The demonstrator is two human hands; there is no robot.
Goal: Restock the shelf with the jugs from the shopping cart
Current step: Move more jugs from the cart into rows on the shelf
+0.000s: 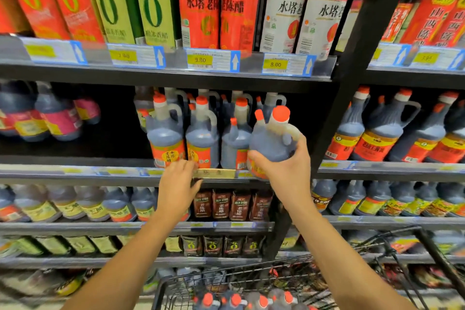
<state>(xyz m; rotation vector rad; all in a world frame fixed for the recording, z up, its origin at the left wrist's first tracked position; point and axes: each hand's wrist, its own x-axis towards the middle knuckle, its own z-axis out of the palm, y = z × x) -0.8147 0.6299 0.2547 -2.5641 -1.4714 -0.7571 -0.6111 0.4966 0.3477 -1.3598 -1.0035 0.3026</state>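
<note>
Apparently the work is midway. Several shelved jugs [202, 138] already stand in the centre of the frame. The right hand [281, 171] grips one more jug [270, 142] at the shelf [216, 174] edge, not yet set down. The left hand [178, 184], fingers relaxed, touches the same edge. At the bottom, the shopping cart [251, 280] holds the remaining jugs [236, 301].

Close head-worn view toward the shelf [75, 171].
</note>
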